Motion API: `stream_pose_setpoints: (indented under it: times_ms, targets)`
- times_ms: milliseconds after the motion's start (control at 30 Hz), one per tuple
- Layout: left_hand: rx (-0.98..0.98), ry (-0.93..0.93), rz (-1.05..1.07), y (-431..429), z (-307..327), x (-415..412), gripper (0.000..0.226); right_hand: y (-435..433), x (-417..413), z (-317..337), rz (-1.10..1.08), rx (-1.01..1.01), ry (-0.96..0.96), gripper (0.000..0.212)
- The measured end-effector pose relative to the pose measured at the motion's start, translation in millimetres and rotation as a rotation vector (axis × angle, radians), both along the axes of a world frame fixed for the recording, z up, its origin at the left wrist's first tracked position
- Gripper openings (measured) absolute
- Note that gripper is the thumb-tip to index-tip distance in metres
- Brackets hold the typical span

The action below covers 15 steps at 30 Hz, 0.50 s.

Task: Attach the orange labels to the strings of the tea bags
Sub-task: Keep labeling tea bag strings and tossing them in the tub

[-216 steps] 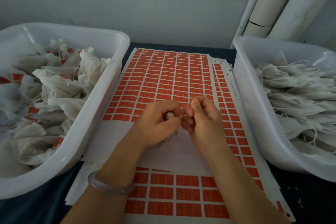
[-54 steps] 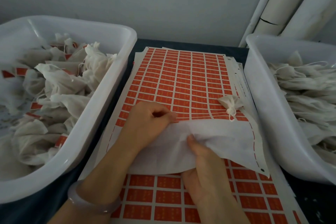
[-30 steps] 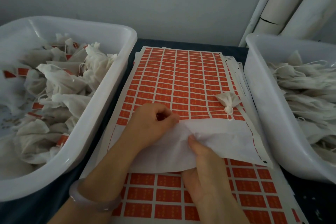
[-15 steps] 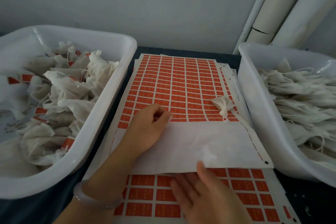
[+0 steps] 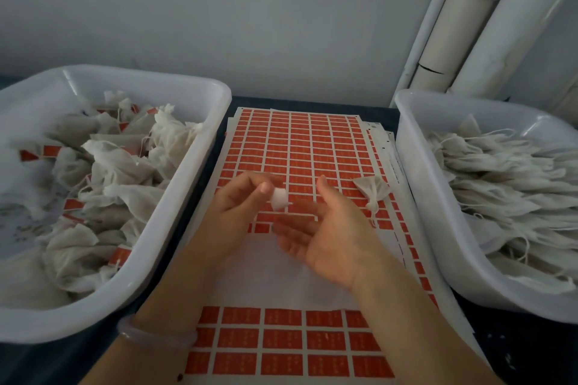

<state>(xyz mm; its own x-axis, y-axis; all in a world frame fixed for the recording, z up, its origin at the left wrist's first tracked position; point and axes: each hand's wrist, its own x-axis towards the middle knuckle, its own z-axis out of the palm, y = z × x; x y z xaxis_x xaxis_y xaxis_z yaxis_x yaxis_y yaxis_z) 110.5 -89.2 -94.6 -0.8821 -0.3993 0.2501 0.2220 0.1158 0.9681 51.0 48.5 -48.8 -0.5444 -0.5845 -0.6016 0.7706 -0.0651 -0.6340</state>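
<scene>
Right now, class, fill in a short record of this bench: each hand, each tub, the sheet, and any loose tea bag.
Left hand: pinches a small white scrap, blurred
Right hand: open, palm up, holding nothing
Left tub: tea bags with orange labels
Right tub: tea bags without labels
Label sheet: rows of orange labels, bare white band under the hands
Loose tea bag: lies on the sheet's right side
</scene>
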Motion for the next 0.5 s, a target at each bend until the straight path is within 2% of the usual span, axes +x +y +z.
stream_pose_setpoints:
  times_ms: [33, 167, 367, 500]
  targets:
    - [-0.039, 0.015, -0.01, 0, 0, 0, 0.021, -1, -7, -2, 0.077, -0.031, -0.01, 0.045]
    - [-0.125, 0.002, 0.003, -1, 0, -2, 0.016, 0, -30, -11, 0.191, -0.179, 0.06, 0.029]
    - [-0.253, -0.149, 0.088, 5, 6, -3, 0.015, 5, -41, -29, 0.061, -0.2, 0.153, 0.023]
    - [-0.333, -0.157, 0.297, 16, 28, -18, 0.013, 19, -52, -34, -0.08, -0.254, 0.234, 0.021]
